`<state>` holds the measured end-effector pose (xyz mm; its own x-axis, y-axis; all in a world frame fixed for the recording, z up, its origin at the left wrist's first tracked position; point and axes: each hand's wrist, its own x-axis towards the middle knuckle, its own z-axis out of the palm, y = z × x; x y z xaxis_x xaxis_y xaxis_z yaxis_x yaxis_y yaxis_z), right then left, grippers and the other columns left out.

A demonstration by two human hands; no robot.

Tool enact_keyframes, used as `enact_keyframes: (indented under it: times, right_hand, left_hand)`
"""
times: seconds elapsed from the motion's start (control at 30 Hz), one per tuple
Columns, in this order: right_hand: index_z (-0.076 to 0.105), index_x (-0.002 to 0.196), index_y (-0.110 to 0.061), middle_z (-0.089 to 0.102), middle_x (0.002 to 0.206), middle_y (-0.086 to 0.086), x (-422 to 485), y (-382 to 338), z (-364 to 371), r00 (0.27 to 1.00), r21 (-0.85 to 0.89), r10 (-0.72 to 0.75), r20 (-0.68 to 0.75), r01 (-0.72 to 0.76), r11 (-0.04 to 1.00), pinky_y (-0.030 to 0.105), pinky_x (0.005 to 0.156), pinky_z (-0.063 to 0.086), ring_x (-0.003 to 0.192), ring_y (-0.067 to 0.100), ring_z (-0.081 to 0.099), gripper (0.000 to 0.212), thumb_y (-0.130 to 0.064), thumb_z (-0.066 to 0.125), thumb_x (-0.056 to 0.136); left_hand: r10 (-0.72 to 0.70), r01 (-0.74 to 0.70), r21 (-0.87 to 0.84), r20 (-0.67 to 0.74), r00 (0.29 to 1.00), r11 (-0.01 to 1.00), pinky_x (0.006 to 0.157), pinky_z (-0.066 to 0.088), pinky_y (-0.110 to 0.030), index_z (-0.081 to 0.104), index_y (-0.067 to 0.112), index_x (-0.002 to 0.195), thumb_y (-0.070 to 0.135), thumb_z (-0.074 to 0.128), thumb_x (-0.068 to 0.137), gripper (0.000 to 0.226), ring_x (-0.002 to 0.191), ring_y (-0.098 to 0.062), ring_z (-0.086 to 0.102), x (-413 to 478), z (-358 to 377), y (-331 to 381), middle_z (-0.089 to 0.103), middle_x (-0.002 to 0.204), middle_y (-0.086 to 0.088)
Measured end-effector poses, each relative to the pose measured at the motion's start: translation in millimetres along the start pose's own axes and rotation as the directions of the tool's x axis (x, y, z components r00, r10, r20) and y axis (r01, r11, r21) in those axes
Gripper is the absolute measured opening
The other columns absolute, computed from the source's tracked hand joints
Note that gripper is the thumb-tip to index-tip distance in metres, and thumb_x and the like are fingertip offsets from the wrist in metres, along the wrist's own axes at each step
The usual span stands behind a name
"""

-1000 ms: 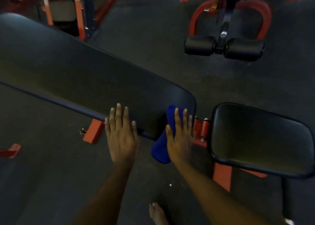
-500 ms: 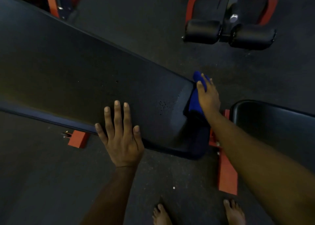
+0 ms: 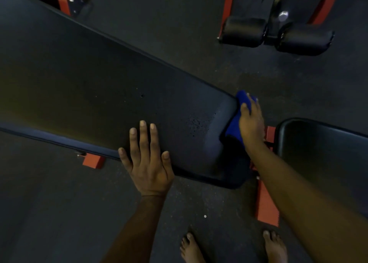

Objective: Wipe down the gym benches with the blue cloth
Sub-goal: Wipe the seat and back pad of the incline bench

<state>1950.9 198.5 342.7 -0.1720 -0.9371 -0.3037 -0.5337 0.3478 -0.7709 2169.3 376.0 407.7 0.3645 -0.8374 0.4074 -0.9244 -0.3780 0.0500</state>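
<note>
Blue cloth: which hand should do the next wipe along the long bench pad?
Right. The right hand presses the blue cloth against the end of the long bench pad, so it can likely sweep on from there. The left hand lies flat on the pad's near edge, holding nothing, probably bracing.

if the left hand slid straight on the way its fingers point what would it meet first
Nothing, it seems: the left hand lies flat on the long bench pad, fingers aimed across it, and that strip is bare to the far edge, with floor beyond.
</note>
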Motion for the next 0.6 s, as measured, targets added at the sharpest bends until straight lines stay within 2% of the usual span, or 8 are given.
enact_keyframes:
  times: [0.1,0.2,0.3,0.37,0.43,0.6]
  right_hand:
    - [0.033,0.153,-0.041,0.02,0.166,-0.011,6,-48,15,0.973,-0.142,-0.223,0.054,0.228,0.963,0.048,0.121,0.019,0.152,0.019,0.021,0.048,-0.044,0.031,0.106]
    - [0.028,0.154,-0.044,0.013,0.167,-0.011,-37,-85,38,0.869,-0.261,-0.477,0.133,0.495,0.829,0.054,0.122,0.015,0.155,0.019,0.011,0.05,-0.047,0.028,0.105]
    - [0.018,0.157,-0.044,0.001,0.169,-0.01,-111,-66,38,0.754,-0.269,-0.608,0.249,0.657,0.704,0.06,0.121,0.012,0.156,0.02,-0.002,0.053,-0.05,0.026,0.105]
    - [0.01,0.158,-0.044,-0.006,0.169,-0.01,-145,-37,25,0.712,-0.291,-0.636,0.297,0.702,0.65,0.061,0.121,0.011,0.156,0.02,-0.007,0.057,-0.051,0.031,0.105]
    - [0.009,0.158,-0.045,-0.007,0.168,-0.011,-153,-15,17,0.724,-0.31,-0.622,0.299,0.69,0.654,0.065,0.12,0.01,0.155,0.019,-0.008,0.059,-0.053,0.032,0.104]
    - [0.016,0.157,-0.047,0.001,0.168,-0.013,-86,-21,14,0.882,-0.311,-0.444,0.16,0.472,0.825,0.062,0.12,0.016,0.156,0.016,-0.004,0.058,-0.055,0.027,0.1]
  left_hand:
    - [0.004,-0.004,-0.017,0.019,1.0,1.0,0.122,-0.002,-0.049,0.033,0.014,0.155,0.049,0.009,0.102,0.068,0.153,-0.023,0.016,0,0,0,0.029,0.163,-0.006]
    - [0.013,-0.011,-0.044,0.039,0.999,0.999,0.122,0.001,-0.051,0.029,0.011,0.156,0.048,0.008,0.102,0.069,0.154,-0.022,0.015,-2,-4,1,0.025,0.164,-0.005]
    - [-0.014,0.019,-0.107,0.049,0.999,0.994,0.123,0.003,-0.052,0.025,0.01,0.157,0.048,0.008,0.103,0.069,0.154,-0.02,0.013,-2,-13,3,0.022,0.165,-0.005]
    - [-0.031,0.041,-0.199,0.05,0.998,0.979,0.123,0.004,-0.053,0.025,0.009,0.157,0.048,0.008,0.103,0.069,0.154,-0.02,0.013,-1,-20,4,0.022,0.165,-0.006]
    - [-0.064,0.063,-0.251,0.002,0.998,0.966,0.123,0.005,-0.053,0.028,0.007,0.156,0.046,0.011,0.103,0.068,0.154,-0.021,0.014,5,-30,1,0.025,0.164,-0.007]
    - [-0.129,0.092,-0.203,-0.173,0.977,0.975,0.124,0.001,-0.05,0.033,0.008,0.154,0.036,0.022,0.103,0.06,0.153,-0.022,0.016,57,-50,-41,0.03,0.162,-0.006]
